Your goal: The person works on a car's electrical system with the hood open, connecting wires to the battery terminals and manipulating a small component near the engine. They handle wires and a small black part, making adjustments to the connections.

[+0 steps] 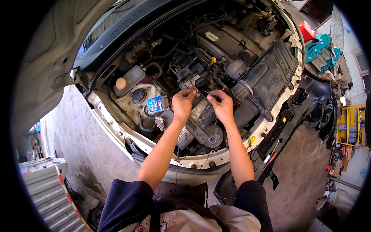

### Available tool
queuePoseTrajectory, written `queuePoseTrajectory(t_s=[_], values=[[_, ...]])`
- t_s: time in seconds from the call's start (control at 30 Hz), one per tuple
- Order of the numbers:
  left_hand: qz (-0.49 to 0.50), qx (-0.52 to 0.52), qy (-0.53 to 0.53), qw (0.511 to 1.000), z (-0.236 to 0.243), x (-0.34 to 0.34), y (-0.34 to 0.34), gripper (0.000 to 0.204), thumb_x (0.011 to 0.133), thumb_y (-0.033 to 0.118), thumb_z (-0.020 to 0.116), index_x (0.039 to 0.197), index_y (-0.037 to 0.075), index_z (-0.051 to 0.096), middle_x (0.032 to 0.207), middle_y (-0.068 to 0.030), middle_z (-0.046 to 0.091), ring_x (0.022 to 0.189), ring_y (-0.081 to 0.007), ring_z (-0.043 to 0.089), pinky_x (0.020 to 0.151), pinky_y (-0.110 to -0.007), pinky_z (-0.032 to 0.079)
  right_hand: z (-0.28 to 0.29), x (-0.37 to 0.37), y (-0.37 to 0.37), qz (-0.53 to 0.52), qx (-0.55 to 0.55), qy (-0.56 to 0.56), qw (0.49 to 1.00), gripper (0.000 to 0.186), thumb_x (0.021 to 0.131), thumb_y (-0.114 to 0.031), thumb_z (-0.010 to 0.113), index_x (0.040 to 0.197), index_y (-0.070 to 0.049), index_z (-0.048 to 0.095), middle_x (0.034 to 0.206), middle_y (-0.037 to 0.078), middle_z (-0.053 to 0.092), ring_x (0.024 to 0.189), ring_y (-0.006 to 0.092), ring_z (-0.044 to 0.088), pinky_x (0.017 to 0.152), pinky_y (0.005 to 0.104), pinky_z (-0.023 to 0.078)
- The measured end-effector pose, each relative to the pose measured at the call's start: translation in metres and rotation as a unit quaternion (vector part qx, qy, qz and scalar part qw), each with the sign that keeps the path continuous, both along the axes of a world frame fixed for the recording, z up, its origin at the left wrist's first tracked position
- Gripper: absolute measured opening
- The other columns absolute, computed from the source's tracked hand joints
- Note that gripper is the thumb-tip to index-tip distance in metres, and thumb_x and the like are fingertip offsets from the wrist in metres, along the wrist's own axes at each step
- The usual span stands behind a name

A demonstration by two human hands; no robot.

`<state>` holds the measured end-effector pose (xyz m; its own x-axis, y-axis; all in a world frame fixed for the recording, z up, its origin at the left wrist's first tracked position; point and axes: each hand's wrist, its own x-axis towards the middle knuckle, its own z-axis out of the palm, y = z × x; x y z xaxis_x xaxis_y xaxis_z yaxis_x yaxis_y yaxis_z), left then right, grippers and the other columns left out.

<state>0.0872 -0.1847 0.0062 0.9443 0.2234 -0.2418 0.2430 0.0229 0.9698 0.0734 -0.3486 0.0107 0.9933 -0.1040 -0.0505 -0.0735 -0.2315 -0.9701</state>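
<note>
My left hand point(183, 104) is over the middle of a car's engine bay, its fingers pinched on a thin red wire point(191, 87). A short way to the right, my right hand point(221, 106) has thumb and forefinger closed on the end of a thin wire point(204, 91); its far end is hard to make out. Between and below the hands lie grimy engine parts and a round pulley-like part point(213, 136). Left of my left wrist sits a small blue box with a lit red display point(155, 104).
A coolant tank point(133, 76) with a tan cap stands at left, a black air-filter housing point(272, 75) at right. The raised hood point(42, 50) hangs at upper left. A removed black front panel point(280, 129) lies beyond the bumper; a yellow rack point(349, 125) is far right.
</note>
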Motion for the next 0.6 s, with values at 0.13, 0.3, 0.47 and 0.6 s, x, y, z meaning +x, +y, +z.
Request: queuePoseTrajectory(t_s=[0.13,0.3,0.47,0.6], values=[[-0.008,0.017,0.007,1.0,0.001,-0.002,0.001,0.02,0.092,0.014,0.07,0.098,-0.005,0.074,0.081,-0.0006,0.067,0.074,-0.0076,0.055,0.068,-0.024,0.044,-0.006,-0.013,0.0,-0.035,0.048,-0.017,0.998,0.016,0.091,-0.013,0.072,0.097,0.002,0.069,0.081,0.007,0.071,0.075,0.0113,0.062,0.072,0.0275,0.049],[-0.047,0.069,-0.005,0.997,0.011,-0.006,0.004,0.022,0.095,0.014,0.065,0.103,-0.005,0.073,0.083,-0.003,0.068,0.075,-0.0087,0.056,0.07,-0.025,0.046,-0.017,-0.022,-0.001,-0.059,0.032,-0.016,0.998,0.019,0.094,-0.016,0.07,0.101,0.003,0.071,0.082,0.007,0.071,0.076,0.0114,0.063,0.072,0.0265,0.049],[-0.054,0.095,-0.038,0.993,0.017,-0.009,0.004,0.023,0.095,0.014,0.063,0.109,-0.002,0.073,0.084,-0.0041,0.068,0.076,-0.0082,0.056,0.07,-0.026,0.046,-0.022,-0.021,-0.003,-0.082,0.013,-0.002,0.997,0.02,0.092,-0.018,0.071,0.1,0.0,0.073,0.086,0.014,0.073,0.078,0.018,0.068,0.074,0.0308,0.051],[-0.094,0.099,0.009,0.991,0.023,-0.008,0.008,0.028,0.097,0.016,0.062,0.118,-0.001,0.07,0.088,-0.0001,0.065,0.078,-0.0064,0.052,0.071,-0.023,0.044,-0.023,-0.017,-0.004,-0.088,-0.013,0.017,0.996,0.021,0.092,-0.019,0.07,0.1,0.0,0.072,0.087,0.015,0.073,0.08,0.0206,0.069,0.075,0.032,0.051]])
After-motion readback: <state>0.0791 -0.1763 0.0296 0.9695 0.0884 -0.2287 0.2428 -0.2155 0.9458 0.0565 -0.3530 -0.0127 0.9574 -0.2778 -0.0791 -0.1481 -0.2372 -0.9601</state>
